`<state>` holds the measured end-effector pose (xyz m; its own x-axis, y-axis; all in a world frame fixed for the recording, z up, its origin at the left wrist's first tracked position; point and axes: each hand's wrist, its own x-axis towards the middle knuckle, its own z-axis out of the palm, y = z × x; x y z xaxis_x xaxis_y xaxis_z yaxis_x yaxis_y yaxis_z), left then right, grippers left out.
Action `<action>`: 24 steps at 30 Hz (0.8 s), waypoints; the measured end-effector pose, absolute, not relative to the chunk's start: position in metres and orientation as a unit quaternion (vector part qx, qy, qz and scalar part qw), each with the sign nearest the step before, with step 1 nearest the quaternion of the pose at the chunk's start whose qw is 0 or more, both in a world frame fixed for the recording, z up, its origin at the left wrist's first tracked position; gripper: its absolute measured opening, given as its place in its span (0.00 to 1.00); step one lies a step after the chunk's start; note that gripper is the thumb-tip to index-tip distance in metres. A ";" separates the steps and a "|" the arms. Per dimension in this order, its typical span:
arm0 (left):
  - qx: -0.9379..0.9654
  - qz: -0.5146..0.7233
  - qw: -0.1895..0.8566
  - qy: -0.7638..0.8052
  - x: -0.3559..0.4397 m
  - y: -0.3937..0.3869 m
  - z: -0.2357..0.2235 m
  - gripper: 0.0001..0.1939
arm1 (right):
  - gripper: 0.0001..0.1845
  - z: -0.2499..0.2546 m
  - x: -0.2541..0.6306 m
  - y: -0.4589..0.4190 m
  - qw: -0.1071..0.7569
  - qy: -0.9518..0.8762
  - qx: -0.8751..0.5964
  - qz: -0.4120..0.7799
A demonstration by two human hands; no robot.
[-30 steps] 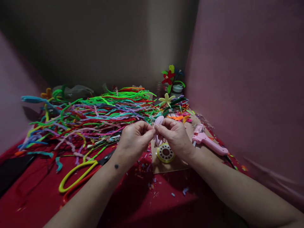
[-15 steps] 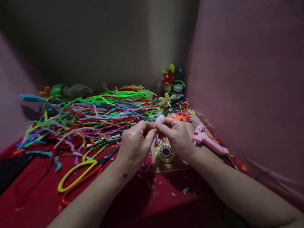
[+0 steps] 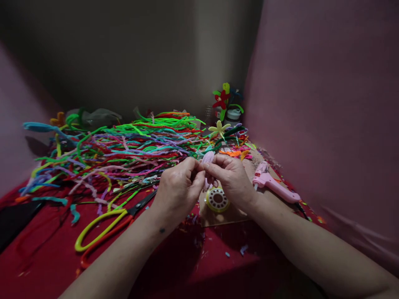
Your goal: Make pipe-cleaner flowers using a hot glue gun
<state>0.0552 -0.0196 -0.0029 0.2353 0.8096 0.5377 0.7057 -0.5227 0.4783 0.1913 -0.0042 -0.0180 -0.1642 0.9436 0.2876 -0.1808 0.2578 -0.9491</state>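
Observation:
Between my fingertips is a pale lilac piece of bent pipe cleaner (image 3: pixel 208 157), its ribbed upper loop standing above the fingers and another lilac part hanging below them. My left hand (image 3: pixel 180 182) is closed in a pinch at its left side. From the right, my right hand (image 3: pixel 232 176) grips the same piece between thumb and fingers. The exact contact points are partly hidden by the fingers. Just beneath the hands lies a round yellow-rimmed spool (image 3: pixel 217 200) with a ring of holes, on a sheet of cardboard (image 3: pixel 226 221).
A wide heap of colourful pipe cleaners (image 3: pixel 134 143) spreads behind and left. Scissors (image 3: pixel 102 230) with yellow and orange handles lie at left. A pink glue gun (image 3: pixel 274 185) rests at right. Finished flowers (image 3: pixel 220 99) stand at the back. Scraps dot the red cloth (image 3: pixel 218 270).
Both hands keep hold of the lilac pipe cleaner with only slight finger shifts. The lilac loop has moved a touch to the left, and the part below the fingers shows less.

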 end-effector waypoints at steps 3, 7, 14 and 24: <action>0.784 0.403 0.098 0.463 0.056 -0.021 -0.001 0.04 | 0.10 -0.020 0.191 -0.002 0.562 -0.552 -0.331 0.520; 0.689 0.464 0.278 0.482 0.056 -0.023 0.012 0.05 | 0.09 -0.024 0.193 0.003 0.566 -0.511 -0.306 0.570; 0.742 0.289 0.340 0.501 0.040 0.003 0.006 0.14 | 0.09 -0.020 0.199 0.016 0.636 -0.430 -0.304 0.564; 0.771 0.246 0.137 0.571 0.055 0.025 -0.016 0.11 | 0.04 -0.012 0.208 0.023 0.669 -0.335 -0.311 0.586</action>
<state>0.0546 0.0247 -0.0161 0.2263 0.9481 0.2235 0.8137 -0.3102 0.4916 0.2082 0.0228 -0.0116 0.0890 0.9925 0.0841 -0.5747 0.1202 -0.8095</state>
